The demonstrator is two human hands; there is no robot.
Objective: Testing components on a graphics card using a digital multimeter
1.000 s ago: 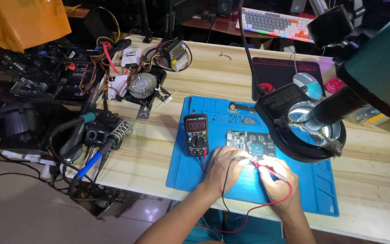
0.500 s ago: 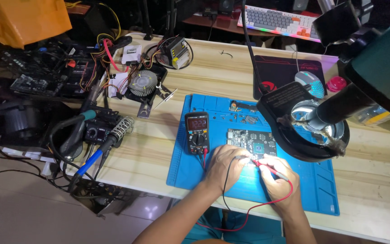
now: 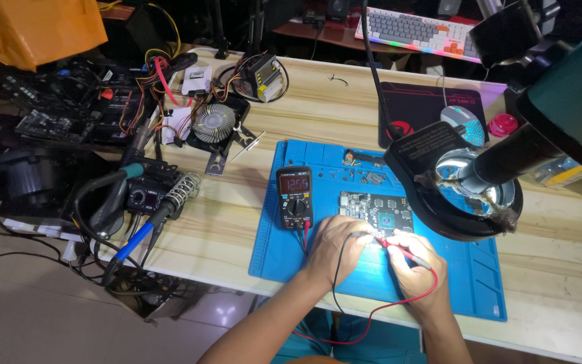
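Note:
A green circuit board [image 3: 377,209] lies on a blue work mat [image 3: 480,283] on the wooden table. My left hand [image 3: 335,248] grips a black test probe at the board's near edge. My right hand [image 3: 418,264] grips a red test probe [image 3: 399,244], its tip beside the left hand. Black and red leads loop back toward me. A black multimeter [image 3: 295,197] with a lit red display sits on the mat, left of the board.
A black microscope base and arm [image 3: 456,182] overhang the board's right side. A soldering station with iron [image 3: 144,199] stands at the table's left edge. A cooler fan [image 3: 213,123], cables and boards crowd the far left. Mouse [image 3: 461,121] and keyboard [image 3: 416,30] lie beyond.
Both hands stay at the board's near edge with the probes; only the camera view shifts slightly.

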